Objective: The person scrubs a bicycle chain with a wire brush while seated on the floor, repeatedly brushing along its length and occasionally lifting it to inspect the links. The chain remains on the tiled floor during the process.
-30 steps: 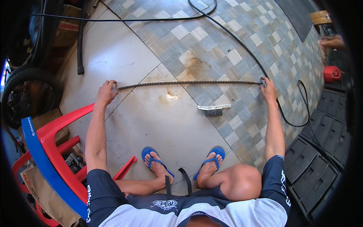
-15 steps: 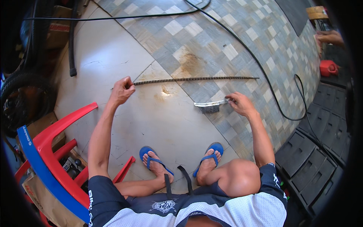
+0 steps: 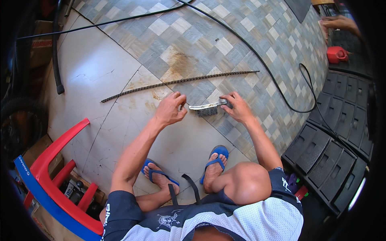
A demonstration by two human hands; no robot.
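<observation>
A wire brush with a pale metallic back and dark bristles pointing toward me is held just above the floor. My right hand grips its handle at the right end. Close to the brush's left tip is my left hand, its fingers curled closed; no object shows in them, and whether they touch the tip is unclear. Beyond both hands a dark bike chain lies stretched across the tiles, its left end nearer to me, and neither hand is on it.
A brown stain marks the tiles past the chain. A black cable loops across the floor. At left stands a red plastic chair; at right, black drawers and a red container. Another person's hand shows far right.
My left hand has let go of the chain's left end and moved right, up to the brush tip. The chain's left end now rests on the floor. My right hand keeps the brush.
</observation>
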